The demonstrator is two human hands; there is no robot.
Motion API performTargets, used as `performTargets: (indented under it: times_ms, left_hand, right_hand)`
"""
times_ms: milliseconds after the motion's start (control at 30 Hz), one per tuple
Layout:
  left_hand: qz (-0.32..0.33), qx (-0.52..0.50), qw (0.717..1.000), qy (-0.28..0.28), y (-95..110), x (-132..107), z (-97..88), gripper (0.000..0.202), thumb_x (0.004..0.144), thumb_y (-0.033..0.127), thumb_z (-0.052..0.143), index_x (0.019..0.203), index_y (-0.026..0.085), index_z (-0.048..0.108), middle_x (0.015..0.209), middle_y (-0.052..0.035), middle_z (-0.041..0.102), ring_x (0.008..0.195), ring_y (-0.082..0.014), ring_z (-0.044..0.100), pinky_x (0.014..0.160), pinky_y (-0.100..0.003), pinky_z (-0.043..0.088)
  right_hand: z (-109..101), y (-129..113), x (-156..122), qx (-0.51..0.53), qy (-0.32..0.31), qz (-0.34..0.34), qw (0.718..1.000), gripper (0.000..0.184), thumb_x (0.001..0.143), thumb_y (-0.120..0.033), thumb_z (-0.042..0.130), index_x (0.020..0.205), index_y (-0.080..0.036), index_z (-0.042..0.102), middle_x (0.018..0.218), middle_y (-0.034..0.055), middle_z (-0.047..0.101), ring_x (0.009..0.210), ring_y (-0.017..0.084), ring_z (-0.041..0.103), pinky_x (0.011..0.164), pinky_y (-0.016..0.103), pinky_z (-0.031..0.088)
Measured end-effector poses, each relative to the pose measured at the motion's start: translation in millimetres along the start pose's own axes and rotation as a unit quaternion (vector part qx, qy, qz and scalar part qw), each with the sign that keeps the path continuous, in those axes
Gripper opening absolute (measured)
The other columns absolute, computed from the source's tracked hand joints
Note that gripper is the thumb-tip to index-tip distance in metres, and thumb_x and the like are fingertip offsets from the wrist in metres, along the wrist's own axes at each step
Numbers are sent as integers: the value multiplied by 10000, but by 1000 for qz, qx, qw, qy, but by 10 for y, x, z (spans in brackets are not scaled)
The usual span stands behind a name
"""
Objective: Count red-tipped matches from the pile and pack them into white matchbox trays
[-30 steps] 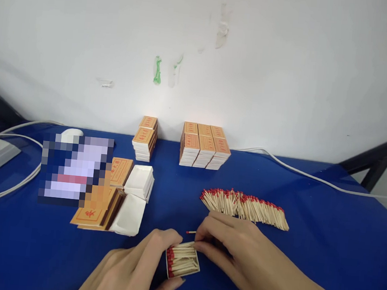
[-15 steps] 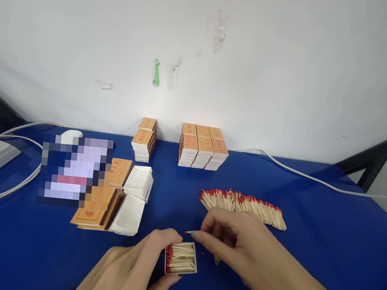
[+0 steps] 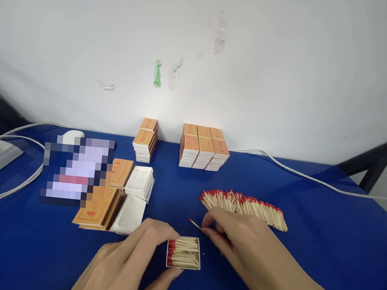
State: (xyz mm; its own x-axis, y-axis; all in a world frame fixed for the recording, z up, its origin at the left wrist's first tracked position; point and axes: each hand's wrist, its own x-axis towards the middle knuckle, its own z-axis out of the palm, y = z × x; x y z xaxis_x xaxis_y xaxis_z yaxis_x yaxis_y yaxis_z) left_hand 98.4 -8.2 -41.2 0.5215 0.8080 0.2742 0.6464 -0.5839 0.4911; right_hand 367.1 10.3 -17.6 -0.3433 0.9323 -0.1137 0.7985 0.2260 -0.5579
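My left hand [image 3: 134, 258] grips a small white matchbox tray [image 3: 200, 255] between thumb and fingers, by its far and near sides. Inside the tray lie rows of matches [image 3: 185, 252], their red heads toward the left. To the right of the tray, my right hand [image 3: 235, 244] pinches a single match [image 3: 195, 223] between thumb and fingertips, its red head pointing left and up. Just beyond that hand is a long heap of loose matches [image 3: 242, 203] with red heads facing the wall; the hand hides part of its near edge.
Stacked matchboxes [image 3: 205, 146] stand by the wall, with a smaller stack [image 3: 144, 145] to their left. Nested white trays [image 3: 130, 214] and orange matchbox sleeves [image 3: 93, 206] lie at left, beside a blurred-out flat device [image 3: 78, 170]. White cables [image 3: 300, 174] cross the blue table.
The tray in my left hand has tilted level and shifted slightly up and right. The match in my right hand has turned, its head now higher and farther from the tray.
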Motion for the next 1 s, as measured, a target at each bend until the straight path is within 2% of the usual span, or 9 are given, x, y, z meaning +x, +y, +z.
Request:
performTargets:
  times_ms: [100, 200, 267, 367, 400, 533, 700, 833, 1000]
  left_hand:
    - [-5, -10, 1000, -21, -9, -30, 37, 444, 990, 277, 712, 1379, 312, 502, 701, 137, 619, 364, -91, 524, 389, -199, 457]
    - [-16, -8, 999, -33, -28, -51, 66, 506, 994, 291, 707, 1442, 310, 473, 562, 170, 472, 338, -117, 521, 365, -203, 420]
    - [-15, -4, 999, -28, -38, -57, 78, 470, 1021, 309, 681, 1444, 306, 478, 536, 171, 435, 327, -123, 513, 360, -203, 402]
    - [-16, -6, 1000, -19, -47, -63, 92, 448, 1033, 318, 670, 1436, 308, 474, 643, 133, 577, 384, -120, 567, 422, -202, 481]
    - [-17, -6, 1000, -17, -50, -67, 98, 449, 1038, 322, 666, 1441, 307, 467, 655, 128, 584, 391, -120, 566, 426, -202, 486]
    - [-20, 0, 1000, -22, -57, -79, 115, 472, 1060, 358, 649, 1476, 288, 437, 556, 159, 386, 346, -129, 479, 357, -203, 387]
    - [-17, 2, 999, -27, -56, -82, 117, 458, 1063, 364, 650, 1466, 298, 441, 583, 153, 372, 366, -125, 488, 372, -203, 395]
    - [-14, 8, 1000, -23, -59, -84, 123, 455, 1066, 365, 650, 1466, 302, 442, 577, 156, 337, 359, -124, 468, 367, -203, 376]
    - [-15, 1, 1000, -18, -64, -83, 130, 436, 1069, 367, 636, 1460, 302, 457, 581, 150, 363, 363, -127, 475, 365, -209, 379]
  right_hand:
    - [-11, 9, 13, 7, 19, -4, 1000, 171, 1155, -287, 526, 1051, -287, 662, 883, -60, 724, 763, 155, 674, 685, 325, 419]
    - [-50, -35, 6, 30, 50, -24, 998, 126, 1147, -296, 565, 1073, -305, 666, 913, -73, 740, 801, 141, 705, 716, 302, 462]
    - [-74, -101, -21, 39, 51, -61, 996, 108, 1149, -304, 571, 1097, -308, 666, 929, -77, 750, 800, 133, 718, 715, 286, 484]
    - [-64, -202, -75, -7, 20, -142, 990, 100, 1140, -235, 572, 1116, -278, 660, 976, -63, 768, 778, 135, 730, 684, 290, 497]
    - [-43, -221, -89, -39, 9, -168, 985, 104, 1130, -199, 580, 1102, -260, 659, 986, -53, 770, 773, 140, 734, 665, 297, 491]
    - [72, -196, -96, -145, -15, -228, 963, 110, 1064, -118, 652, 1016, -217, 653, 925, -29, 741, 697, 156, 711, 554, 334, 400]
    - [88, -127, -68, -183, -28, -235, 954, 135, 1022, -74, 678, 1032, -205, 652, 960, -15, 735, 724, 167, 713, 562, 343, 387]
    - [23, -157, -74, -167, -41, -207, 963, 135, 1039, -79, 632, 1063, -212, 643, 960, -11, 736, 739, 169, 722, 598, 327, 433]
    - [-6, -184, -47, -143, -57, -184, 971, 165, 1052, -66, 582, 1056, -226, 622, 942, -22, 734, 743, 165, 728, 619, 314, 467]
